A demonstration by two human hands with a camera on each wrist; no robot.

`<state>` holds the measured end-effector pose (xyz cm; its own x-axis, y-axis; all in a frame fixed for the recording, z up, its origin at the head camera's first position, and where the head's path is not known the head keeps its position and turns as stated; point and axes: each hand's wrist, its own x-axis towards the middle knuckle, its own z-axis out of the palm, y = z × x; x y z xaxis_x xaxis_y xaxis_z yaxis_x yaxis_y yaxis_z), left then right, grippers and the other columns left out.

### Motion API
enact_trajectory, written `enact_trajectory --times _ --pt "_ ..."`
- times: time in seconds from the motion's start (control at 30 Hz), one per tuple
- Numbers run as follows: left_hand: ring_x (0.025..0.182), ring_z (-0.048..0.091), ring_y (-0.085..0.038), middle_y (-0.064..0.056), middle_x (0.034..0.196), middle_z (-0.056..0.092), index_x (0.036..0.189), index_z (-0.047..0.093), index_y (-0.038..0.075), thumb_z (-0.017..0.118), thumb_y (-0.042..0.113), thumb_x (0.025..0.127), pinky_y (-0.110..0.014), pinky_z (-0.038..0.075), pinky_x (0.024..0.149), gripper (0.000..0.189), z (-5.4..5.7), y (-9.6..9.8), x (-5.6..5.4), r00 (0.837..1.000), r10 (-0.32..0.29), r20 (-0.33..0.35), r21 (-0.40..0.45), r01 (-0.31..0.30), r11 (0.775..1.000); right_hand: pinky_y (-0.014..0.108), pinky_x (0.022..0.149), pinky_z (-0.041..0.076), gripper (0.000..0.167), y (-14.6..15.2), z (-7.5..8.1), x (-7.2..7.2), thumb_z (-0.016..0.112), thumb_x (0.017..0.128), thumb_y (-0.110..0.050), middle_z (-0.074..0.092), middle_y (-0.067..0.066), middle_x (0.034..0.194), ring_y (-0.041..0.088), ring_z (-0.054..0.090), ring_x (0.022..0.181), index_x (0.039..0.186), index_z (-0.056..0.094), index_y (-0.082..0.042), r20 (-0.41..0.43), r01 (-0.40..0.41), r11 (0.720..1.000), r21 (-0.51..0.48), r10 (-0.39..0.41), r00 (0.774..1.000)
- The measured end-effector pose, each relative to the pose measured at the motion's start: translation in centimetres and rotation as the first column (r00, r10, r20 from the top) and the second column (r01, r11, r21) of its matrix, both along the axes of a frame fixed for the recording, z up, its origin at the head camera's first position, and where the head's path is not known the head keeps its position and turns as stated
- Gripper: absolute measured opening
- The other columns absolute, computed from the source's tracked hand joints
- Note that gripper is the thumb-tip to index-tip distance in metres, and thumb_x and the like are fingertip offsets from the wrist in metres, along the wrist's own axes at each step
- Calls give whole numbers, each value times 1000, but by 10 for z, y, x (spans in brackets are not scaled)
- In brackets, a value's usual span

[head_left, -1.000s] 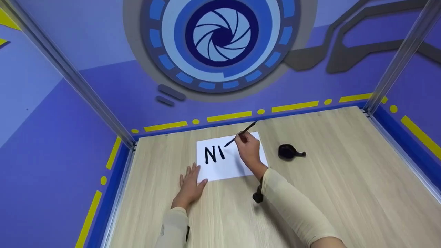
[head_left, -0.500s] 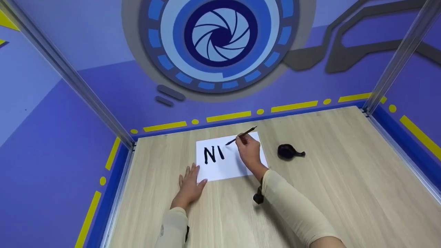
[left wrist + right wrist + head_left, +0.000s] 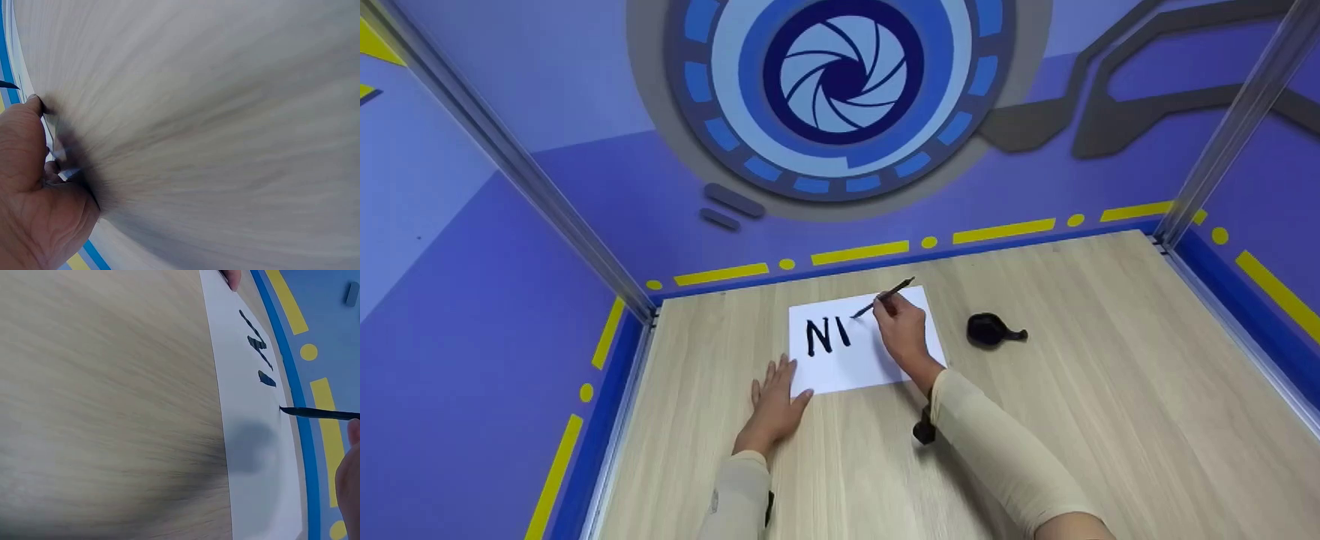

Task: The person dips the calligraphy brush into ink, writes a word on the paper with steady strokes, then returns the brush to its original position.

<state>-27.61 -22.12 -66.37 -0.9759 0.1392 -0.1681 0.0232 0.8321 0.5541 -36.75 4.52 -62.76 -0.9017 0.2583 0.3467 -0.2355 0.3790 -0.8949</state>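
A white sheet of paper [image 3: 840, 375] lies on the table, bearing thick black strokes [image 3: 818, 337] that read "NI". My right hand [image 3: 903, 330] pinches a dark brush [image 3: 895, 290] over the upper middle of the sheet. In the right wrist view the tip of the brush [image 3: 320, 413] meets or nearly meets the paper [image 3: 247, 484], just past the last stroke. My left hand [image 3: 775, 401] lies with its fingers extended at the sheet's lower left corner, thumb on the edge. Up close, the left wrist view shows that hand [image 3: 34, 191] against the tabletop.
To the right of the paper sits a small black dish with a short handle [image 3: 988, 331]. Wood-grain tabletop [image 3: 1110, 390] surrounds the sheet. Blue and purple panels [image 3: 825, 232] with yellow marks stand at the back and both sides.
The far end of the brush has dipped, so it leans lower than a second ago. Its tip has shifted only slightly. The left hand keeps its place, and the lettering looks the same.
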Motion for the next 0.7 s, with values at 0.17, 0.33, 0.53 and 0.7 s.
enact_trajectory --times 0.17,0.33,0.53,0.7 --pt "170 4 -40 -12 182 11 170 27 11 55 40 111 -67 -7 135 72 -1 0 -1 1000 -5 -2 -5 5 1000 28 72 53 9 1 -1 1 73 98 -13 79 8 85 16 66 78 93 78 -7 8 -7 1000 9 7 1000" --pt "170 4 -40 -12 182 11 170 26 10 55 40 111 -67 -6 135 72 -3 -1 -1 1000 -7 -7 -6 7 1000 29 74 56 10 0 -3 2 72 98 -14 79 7 86 16 68 79 94 79 -8 11 -19 1000 12 19 1000" --pt "170 4 -41 -13 182 11 170 27 10 55 39 111 -68 -6 135 71 -3 -1 -1 1000 -6 -10 6 6 1000 31 74 57 10 -1 -4 2 72 97 -14 79 7 86 17 68 79 94 79 -8 9 -28 1000 7 28 1000" --pt "170 4 -40 -12 182 11 170 27 11 54 40 111 -67 -6 135 71 -2 -1 -1 1000 -12 -17 -1 12 1000 30 73 56 9 -1 -4 2 72 96 -14 79 7 84 16 68 78 93 78 -8 -3 -23 999 23 23 1000"
